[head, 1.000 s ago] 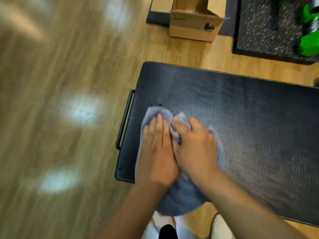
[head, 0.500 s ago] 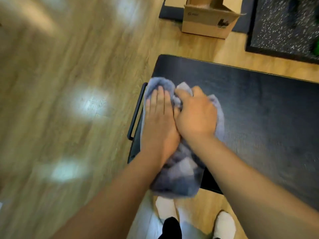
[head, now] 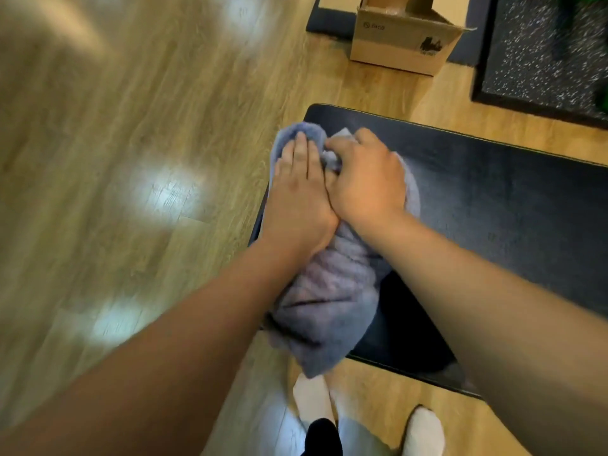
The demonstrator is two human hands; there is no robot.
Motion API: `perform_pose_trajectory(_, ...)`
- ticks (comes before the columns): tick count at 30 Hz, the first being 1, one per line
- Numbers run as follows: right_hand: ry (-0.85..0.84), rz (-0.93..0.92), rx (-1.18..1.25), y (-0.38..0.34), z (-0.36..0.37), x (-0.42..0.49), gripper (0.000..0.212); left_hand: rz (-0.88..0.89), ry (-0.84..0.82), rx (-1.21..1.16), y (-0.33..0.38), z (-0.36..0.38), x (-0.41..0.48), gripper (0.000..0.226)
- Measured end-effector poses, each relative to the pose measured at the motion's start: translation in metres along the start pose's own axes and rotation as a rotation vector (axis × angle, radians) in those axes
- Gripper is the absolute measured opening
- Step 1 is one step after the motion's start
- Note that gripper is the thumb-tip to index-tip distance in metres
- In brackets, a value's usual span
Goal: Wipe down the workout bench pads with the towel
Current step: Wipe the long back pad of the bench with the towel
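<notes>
A black padded bench pad (head: 493, 205) runs from the centre to the right edge. A grey-blue towel (head: 329, 301) lies bunched over its left end and hangs off the near edge. My left hand (head: 297, 195) presses flat on the towel, fingers together and straight. My right hand (head: 368, 176) sits beside it, touching it, with fingers curled into a fold of the towel. Both forearms reach in from the bottom. The bench's left end is mostly hidden under the towel and hands.
Wooden floor (head: 115, 159) with bright light patches fills the left. A cardboard box (head: 404, 37) stands beyond the bench, with a speckled black mat (head: 533, 54) at top right. My feet in white socks (head: 424, 429) are below the bench's near edge.
Both hands have slid the towel leftward and farther along the pad to its left end, covering the handle there. The towel has bunched up and hangs lower off the near edge.
</notes>
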State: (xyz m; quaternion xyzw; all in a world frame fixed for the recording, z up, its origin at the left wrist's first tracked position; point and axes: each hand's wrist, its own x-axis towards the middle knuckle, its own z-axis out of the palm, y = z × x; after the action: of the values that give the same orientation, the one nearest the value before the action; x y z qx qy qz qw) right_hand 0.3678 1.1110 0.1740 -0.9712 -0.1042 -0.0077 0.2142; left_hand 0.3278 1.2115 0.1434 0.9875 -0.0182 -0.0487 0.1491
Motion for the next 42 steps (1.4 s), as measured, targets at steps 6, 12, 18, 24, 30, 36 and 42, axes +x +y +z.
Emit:
perform_pose_trajectory(6, -0.176, -0.114, -0.152, -0.004, 0.000, 0.074, 0.030, -0.144, -0.080, -0.181, -0.006, -0.028, 0.048, 0.061)
perform_pose_trajectory(12, -0.303, -0.265, -0.336, -0.023, 0.000, 0.046, 0.026, -0.362, 0.014, -0.259, -0.005, -0.018, -0.005, 0.047)
perform_pose_trajectory(18, -0.298, -0.301, -0.352, -0.042, 0.002, 0.000, 0.030, -0.452, -0.014, -0.245, -0.004, -0.017, -0.054, 0.036)
perform_pose_trajectory(24, -0.373, -0.368, -0.285, -0.050, 0.002, -0.040, 0.030, -0.523, 0.017, -0.269, -0.004, -0.012, -0.100, 0.036)
perform_pose_trajectory(30, -0.420, -0.449, -0.278, -0.061, 0.000, -0.077, 0.030, -0.639, 0.084, -0.359, 0.004, -0.007, -0.141, 0.038)
perform_pose_trajectory(36, -0.471, -0.552, -0.251, -0.061, -0.001, -0.107, 0.032, -0.810, 0.293, -0.641, 0.032, 0.010, -0.169, 0.052)
perform_pose_trajectory(42, -0.534, -0.626, -0.138, -0.034, -0.012, -0.132, 0.035, -0.972, 0.501, -1.005, 0.082, 0.023, -0.184, 0.075)
